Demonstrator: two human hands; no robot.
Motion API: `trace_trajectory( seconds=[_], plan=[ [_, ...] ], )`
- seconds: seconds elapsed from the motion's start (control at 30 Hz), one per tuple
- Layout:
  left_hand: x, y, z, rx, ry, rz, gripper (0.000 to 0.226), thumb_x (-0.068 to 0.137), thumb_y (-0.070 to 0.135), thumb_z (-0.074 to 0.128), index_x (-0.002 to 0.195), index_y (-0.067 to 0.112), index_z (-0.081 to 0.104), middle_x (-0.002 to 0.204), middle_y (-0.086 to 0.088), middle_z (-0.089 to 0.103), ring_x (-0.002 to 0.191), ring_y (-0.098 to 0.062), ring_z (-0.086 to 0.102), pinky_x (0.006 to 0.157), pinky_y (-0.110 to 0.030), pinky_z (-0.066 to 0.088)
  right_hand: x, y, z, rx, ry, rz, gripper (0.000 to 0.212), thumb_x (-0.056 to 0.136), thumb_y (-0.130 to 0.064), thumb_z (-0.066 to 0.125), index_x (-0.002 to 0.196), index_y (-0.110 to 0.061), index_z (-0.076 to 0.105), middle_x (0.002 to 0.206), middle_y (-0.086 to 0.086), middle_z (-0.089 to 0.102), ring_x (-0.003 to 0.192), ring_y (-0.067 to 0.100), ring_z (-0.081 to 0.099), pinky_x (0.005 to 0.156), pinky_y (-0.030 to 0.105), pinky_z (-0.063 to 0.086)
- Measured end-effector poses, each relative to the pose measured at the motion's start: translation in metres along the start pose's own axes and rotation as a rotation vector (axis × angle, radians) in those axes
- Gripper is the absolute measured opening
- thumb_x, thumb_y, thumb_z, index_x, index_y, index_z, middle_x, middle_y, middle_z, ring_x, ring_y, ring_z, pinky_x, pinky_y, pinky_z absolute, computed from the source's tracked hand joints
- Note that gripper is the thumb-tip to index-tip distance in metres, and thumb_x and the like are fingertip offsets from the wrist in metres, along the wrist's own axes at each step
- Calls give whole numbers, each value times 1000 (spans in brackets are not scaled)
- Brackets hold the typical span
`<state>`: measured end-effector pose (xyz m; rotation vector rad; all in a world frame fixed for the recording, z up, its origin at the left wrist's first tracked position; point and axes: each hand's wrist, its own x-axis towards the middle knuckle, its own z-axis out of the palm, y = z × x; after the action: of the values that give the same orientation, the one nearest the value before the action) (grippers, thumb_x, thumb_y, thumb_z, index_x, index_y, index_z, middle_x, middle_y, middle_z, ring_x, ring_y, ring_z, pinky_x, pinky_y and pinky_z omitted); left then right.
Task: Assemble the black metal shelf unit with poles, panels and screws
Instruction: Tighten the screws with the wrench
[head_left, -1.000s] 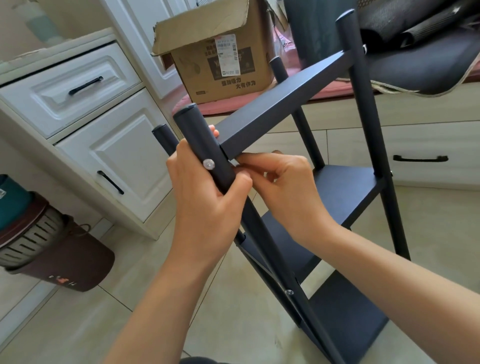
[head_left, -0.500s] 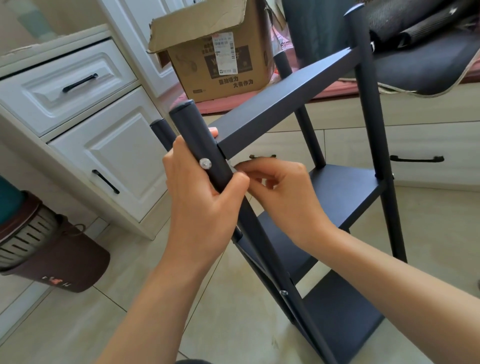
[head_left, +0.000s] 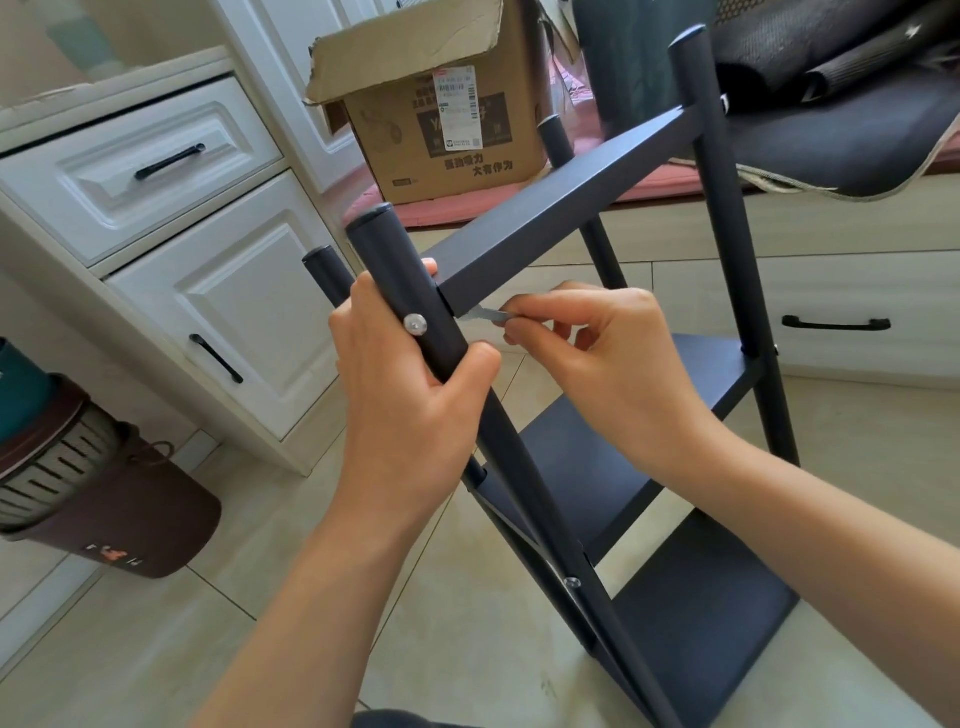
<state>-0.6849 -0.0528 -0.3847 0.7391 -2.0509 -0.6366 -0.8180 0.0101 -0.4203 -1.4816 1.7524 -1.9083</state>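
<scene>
The black metal shelf unit stands tilted on the tiled floor, with a top panel (head_left: 561, 208), a middle panel (head_left: 691, 374) and a bottom panel (head_left: 696, 618) joined to round poles. My left hand (head_left: 410, 395) grips the near pole (head_left: 395, 270) just below its cap, beside a silver screw head (head_left: 415, 324). My right hand (head_left: 587, 353) pinches a small flat silver wrench (head_left: 485, 313). The tool's tip reaches under the top panel's corner, right behind the pole. A second screw (head_left: 572, 582) shows lower on the same pole.
White cabinet drawers (head_left: 156, 166) stand at the left, close to the shelf. A brown bin (head_left: 104, 499) lies on the floor at lower left. An open cardboard box (head_left: 441, 114) and a dark cushion (head_left: 841, 119) rest on the bench behind.
My right hand has drawn back a little to the right, so the silver tool between its fingers shows under the panel corner. My left hand keeps its grip on the pole.
</scene>
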Motion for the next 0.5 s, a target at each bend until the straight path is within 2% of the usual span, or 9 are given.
trace_trajectory(
  seconds=[0.13,0.23,0.33,0.5],
  plan=[
    [0,0,-1,-1,-9,-8,44,78,32,63,117,39,42,92,38,34,113,-28,50,90,-46,54,2,-3,4,16,-7,-14,19,91,-12,68,108,-13,76,90,-7,70,77,13,57,70,14,40],
    [-1,2,-1,-1,-7,-6,45,78,31,62,119,36,43,102,24,36,112,-25,50,89,-43,55,3,-4,4,1,23,-60,18,91,-11,69,107,-13,76,94,-2,72,83,17,60,74,20,45],
    [-2,3,0,-13,-11,-18,47,77,32,63,119,35,43,107,13,37,111,-25,51,89,-40,56,2,-6,9,-24,57,-110,19,91,-10,69,107,-13,76,98,-2,74,90,18,61,79,24,48],
    [-2,3,0,-29,-20,-18,47,77,32,64,120,33,44,108,10,37,111,-24,52,89,-39,57,5,-3,17,18,85,-69,17,91,-11,69,106,-15,77,100,-9,72,90,11,59,79,20,47]
  ],
)
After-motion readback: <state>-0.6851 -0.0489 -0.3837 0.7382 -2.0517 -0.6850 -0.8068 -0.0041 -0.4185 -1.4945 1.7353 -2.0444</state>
